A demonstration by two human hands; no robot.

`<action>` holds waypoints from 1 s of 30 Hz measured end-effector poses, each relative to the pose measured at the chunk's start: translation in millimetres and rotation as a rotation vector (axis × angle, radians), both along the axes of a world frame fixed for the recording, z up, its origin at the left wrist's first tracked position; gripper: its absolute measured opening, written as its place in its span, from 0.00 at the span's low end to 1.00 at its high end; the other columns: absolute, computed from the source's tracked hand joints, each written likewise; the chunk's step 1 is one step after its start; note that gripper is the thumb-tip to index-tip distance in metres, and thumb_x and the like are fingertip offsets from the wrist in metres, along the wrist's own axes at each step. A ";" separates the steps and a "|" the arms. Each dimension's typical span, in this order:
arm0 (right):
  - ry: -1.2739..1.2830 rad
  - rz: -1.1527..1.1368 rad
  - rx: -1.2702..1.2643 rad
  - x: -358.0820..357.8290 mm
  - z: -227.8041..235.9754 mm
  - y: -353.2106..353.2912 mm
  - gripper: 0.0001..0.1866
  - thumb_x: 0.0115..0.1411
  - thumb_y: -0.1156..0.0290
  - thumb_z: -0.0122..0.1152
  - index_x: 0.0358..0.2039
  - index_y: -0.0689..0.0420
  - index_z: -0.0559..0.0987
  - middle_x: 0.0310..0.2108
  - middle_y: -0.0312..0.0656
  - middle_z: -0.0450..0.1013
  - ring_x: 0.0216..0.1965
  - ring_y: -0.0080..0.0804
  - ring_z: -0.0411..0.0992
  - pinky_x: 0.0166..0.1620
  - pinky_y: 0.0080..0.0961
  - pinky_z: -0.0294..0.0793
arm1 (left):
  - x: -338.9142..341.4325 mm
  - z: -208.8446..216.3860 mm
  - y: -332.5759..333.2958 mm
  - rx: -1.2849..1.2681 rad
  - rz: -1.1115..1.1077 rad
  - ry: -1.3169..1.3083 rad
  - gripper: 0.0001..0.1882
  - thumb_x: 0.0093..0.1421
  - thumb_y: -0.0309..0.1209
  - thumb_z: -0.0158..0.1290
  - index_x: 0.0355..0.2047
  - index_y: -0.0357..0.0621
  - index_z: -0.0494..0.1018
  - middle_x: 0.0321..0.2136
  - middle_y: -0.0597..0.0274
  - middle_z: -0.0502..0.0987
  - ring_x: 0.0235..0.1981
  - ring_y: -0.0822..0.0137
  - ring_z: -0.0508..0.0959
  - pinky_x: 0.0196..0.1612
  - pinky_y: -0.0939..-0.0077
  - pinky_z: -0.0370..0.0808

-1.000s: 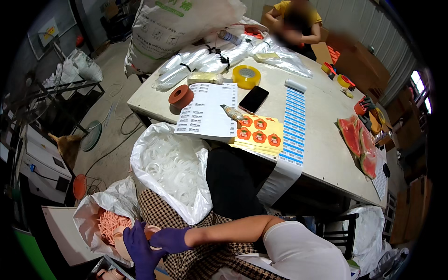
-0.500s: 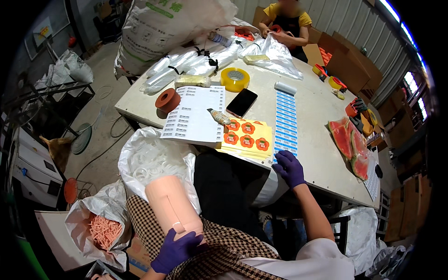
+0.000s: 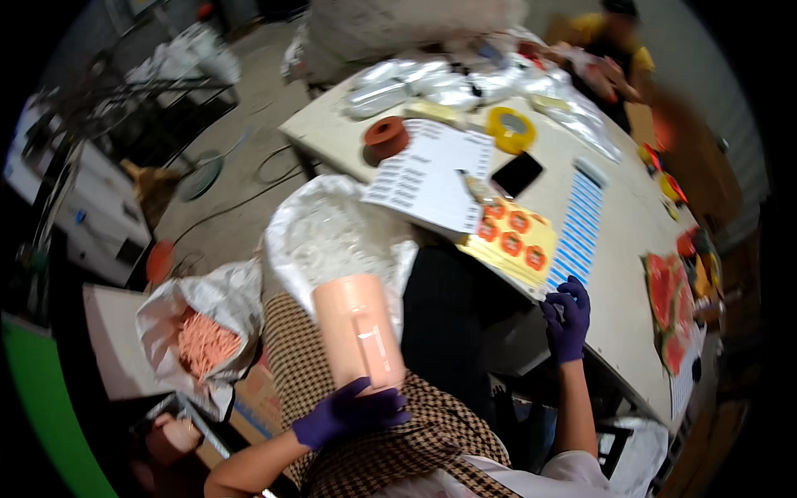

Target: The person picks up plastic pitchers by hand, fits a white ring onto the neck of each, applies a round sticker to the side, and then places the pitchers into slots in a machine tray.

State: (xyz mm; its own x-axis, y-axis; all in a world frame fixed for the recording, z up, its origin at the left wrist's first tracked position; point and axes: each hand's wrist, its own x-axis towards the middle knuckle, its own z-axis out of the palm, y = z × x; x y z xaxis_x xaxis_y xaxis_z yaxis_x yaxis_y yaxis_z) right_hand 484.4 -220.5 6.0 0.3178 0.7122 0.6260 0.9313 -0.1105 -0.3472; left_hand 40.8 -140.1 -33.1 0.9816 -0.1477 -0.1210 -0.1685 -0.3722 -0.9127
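A smooth pink plastic cylinder lies tilted across my lap, a raised glossy strip along its upper side. My left hand, in a purple glove, is closed around its near end. In a matching glove, my right hand is raised by the table's front edge with its fingers curled. Something small and pale shows between those fingers, too blurred to name. Close beyond that hand lie a strip of blue-and-white labels and yellow sheets of red flower-shaped stickers.
On the table are a white label sheet, brown roll, yellow tape, phone and watermelon-patterned pieces. Sacks of clear rings and pink pieces stand left. Another person sits across.
The view has swung, shifting the scene rightward. The cylinder has turned, bringing its glossy strip up. My right hand has lifted off the table edge, fingers curling upward.
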 end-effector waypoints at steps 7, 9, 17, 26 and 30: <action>0.916 0.678 -0.352 -152.9 7.0 147.9 0.11 0.56 0.69 0.69 0.33 0.62 0.78 0.40 0.41 0.72 0.40 0.31 0.73 0.45 0.26 0.73 | 7.6 -5.5 2.2 -0.700 0.060 -0.140 0.36 0.63 0.29 0.47 0.70 0.69 0.51 0.62 0.72 0.65 0.65 0.72 0.65 0.73 0.48 0.44; 0.943 0.769 -0.406 -178.0 1.6 180.9 0.13 0.57 0.67 0.70 0.33 0.63 0.78 0.40 0.41 0.73 0.39 0.30 0.73 0.44 0.25 0.74 | 3.2 -7.6 7.8 -0.285 -0.045 -0.133 0.36 0.62 0.29 0.48 0.69 0.68 0.52 0.60 0.72 0.67 0.64 0.71 0.67 0.73 0.48 0.44; 0.873 0.684 -0.760 -200.8 -19.8 208.2 0.14 0.54 0.63 0.74 0.32 0.57 0.79 0.29 0.38 0.74 0.29 0.23 0.71 0.36 0.23 0.74 | 3.5 10.5 1.5 -1.200 0.049 -0.268 0.37 0.61 0.29 0.50 0.70 0.66 0.54 0.59 0.71 0.69 0.63 0.71 0.68 0.67 0.56 0.59; 1.409 0.372 -0.307 -202.4 20.9 168.6 0.28 0.62 0.74 0.63 0.63 0.63 0.68 0.35 0.39 0.78 0.35 0.22 0.74 0.42 0.21 0.75 | -87.4 100.7 20.0 -1.247 0.246 -0.583 0.32 0.61 0.43 0.57 0.65 0.63 0.63 0.60 0.62 0.70 0.57 0.63 0.74 0.60 0.57 0.68; 1.240 0.560 -0.467 -183.5 38.4 91.8 0.22 0.62 0.71 0.66 0.57 0.60 0.76 0.41 0.43 0.79 0.42 0.24 0.76 0.49 0.25 0.76 | -86.8 145.8 54.3 -1.608 0.396 -1.569 0.34 0.60 0.42 0.57 0.62 0.37 0.64 0.56 0.51 0.72 0.52 0.61 0.76 0.58 0.60 0.73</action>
State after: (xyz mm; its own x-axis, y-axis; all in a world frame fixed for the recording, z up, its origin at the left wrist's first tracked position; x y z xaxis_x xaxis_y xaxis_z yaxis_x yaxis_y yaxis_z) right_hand 300.9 -128.7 44.5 0.0899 0.9825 -0.1630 0.0194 -0.1654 -0.9860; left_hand -46.1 -85.8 112.7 0.1541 0.8555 0.4943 0.3832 -0.5129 0.7682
